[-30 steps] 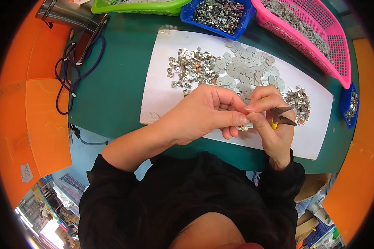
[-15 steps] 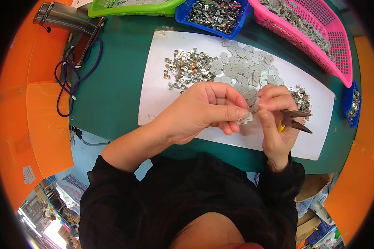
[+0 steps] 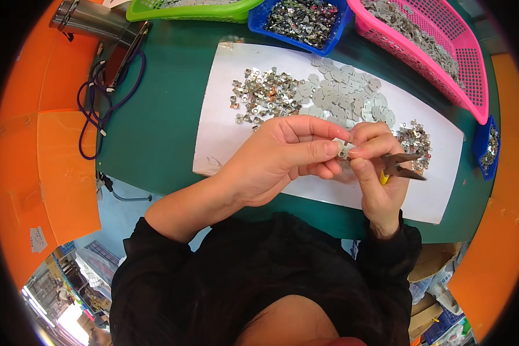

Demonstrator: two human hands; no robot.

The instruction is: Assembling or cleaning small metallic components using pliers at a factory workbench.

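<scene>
Hands (image 3: 297, 147), earlier apart, meet at a pale part (image 3: 343, 152).

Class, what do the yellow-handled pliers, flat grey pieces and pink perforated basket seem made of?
Yellow-handled pliers: dull, dark head suggests steel; bright handle probably plastic.
Flat grey pieces: matt, uniform; perhaps plastic or card.
Pink perforated basket: likely moulded plastic, smooth, evenly holed.

- You wear a loose black top (image 3: 254, 259) with a rounded neckline (image 3: 291, 290).
- Your left sleeve (image 3: 147, 254), also black, leaves the forearm (image 3: 196, 202) bare.
- Your right sleeve (image 3: 402, 248), equally dark, reaches close to the wrist (image 3: 385, 226).
</scene>
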